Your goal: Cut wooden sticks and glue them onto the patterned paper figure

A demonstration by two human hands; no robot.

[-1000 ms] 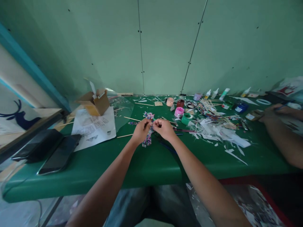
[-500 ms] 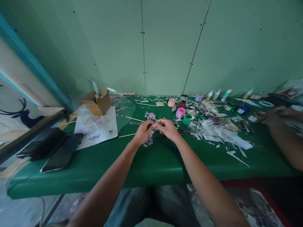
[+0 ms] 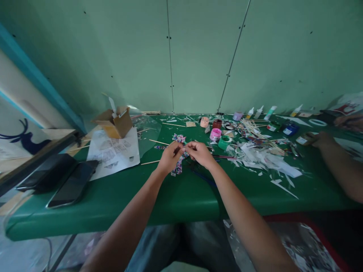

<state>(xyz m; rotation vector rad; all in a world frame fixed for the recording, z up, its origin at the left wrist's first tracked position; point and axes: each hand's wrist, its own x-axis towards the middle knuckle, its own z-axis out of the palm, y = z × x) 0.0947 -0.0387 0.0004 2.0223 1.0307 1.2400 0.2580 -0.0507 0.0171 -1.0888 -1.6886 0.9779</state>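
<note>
My left hand (image 3: 169, 157) and my right hand (image 3: 199, 153) meet over the middle of the green table (image 3: 176, 196). Both pinch a colourful patterned paper piece (image 3: 179, 166) with pink, blue and white print; its lower end hangs below my left hand. A second patterned piece (image 3: 178, 138) lies just behind my hands. A thin wooden stick (image 3: 150, 163) lies left of my left hand. Small paint pots, one pink (image 3: 214, 134) and one green (image 3: 224, 142), stand just right of my right hand.
A printed sheet (image 3: 114, 153) and an open cardboard box (image 3: 115, 122) sit at the left, with two dark phones (image 3: 72, 183) nearer the edge. Paper scraps (image 3: 269, 160), sticks and glue bottles (image 3: 269, 112) crowd the right. Another person's arm (image 3: 337, 166) rests at far right.
My hands stay together on the patterned piece, with small finger shifts. The view swayed slightly. The other person's hand at the right moved a little.
</note>
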